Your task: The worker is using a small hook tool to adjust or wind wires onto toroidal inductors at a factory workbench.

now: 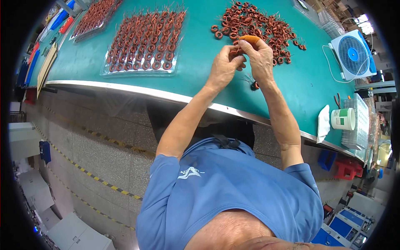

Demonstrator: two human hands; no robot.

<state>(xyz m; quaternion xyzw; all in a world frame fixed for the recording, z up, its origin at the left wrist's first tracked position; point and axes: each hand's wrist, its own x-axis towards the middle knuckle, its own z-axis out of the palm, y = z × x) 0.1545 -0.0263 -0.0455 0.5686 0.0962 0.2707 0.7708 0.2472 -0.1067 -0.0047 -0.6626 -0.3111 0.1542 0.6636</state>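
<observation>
Where the two hands meet above the green table (pixel 200 79), a small copper coil (pixel 236 51) is pinched between them, just on the near side of the loose coil pile (pixel 258 25). The left hand (pixel 225 66) closes on it from the left; the right hand (pixel 259 58) closes on it too and also holds an orange tool (pixel 250 38). Another coil (pixel 254 85) lies below the right wrist. A tray (pixel 143 39) of ordered coils sits well left of the pile, a fan (pixel 353 54) to its right.
</observation>
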